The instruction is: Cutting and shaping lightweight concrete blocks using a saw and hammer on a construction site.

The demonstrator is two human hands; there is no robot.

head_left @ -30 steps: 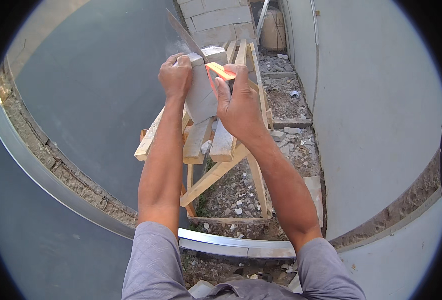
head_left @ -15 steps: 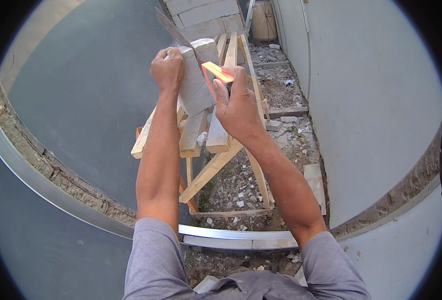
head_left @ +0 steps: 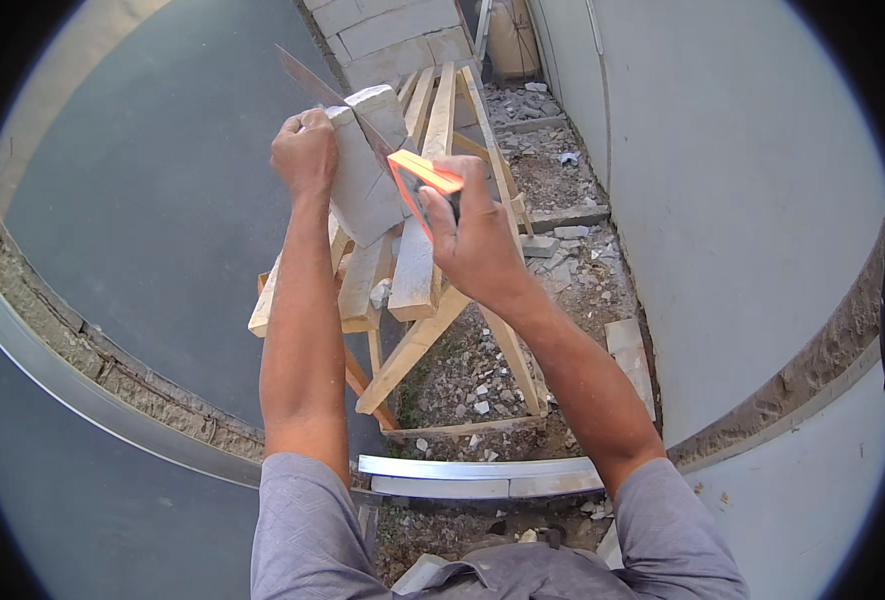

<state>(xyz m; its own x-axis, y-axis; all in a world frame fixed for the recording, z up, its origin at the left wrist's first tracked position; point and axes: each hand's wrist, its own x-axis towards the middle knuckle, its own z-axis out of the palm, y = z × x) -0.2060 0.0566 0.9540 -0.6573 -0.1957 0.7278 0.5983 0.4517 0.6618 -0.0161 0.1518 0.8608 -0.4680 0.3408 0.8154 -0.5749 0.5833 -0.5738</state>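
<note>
A pale aerated concrete block (head_left: 364,195) stands tilted on the planks of a wooden trestle (head_left: 414,290). The blade of a handsaw (head_left: 426,180) sits in a cut at its top, with the tip sticking out beyond the far left side. My right hand (head_left: 480,235) is wrapped around the saw's orange and black handle, on the near right of the block. At the block's upper left edge, my left hand (head_left: 305,155) is closed on it, with the fingertips partly hidden.
Grey wall panels (head_left: 732,200) rise close on the right, and a dark grey surface (head_left: 182,210) spreads on the left. Rubble (head_left: 472,375) covers the ground under the trestle. A pale metal strip (head_left: 477,467) crosses in front of me. A block wall (head_left: 392,40) stands behind.
The saw has been drawn back toward me through the cut, its handle now lower. My left hand stays on the block. The whole view has shifted slightly.
</note>
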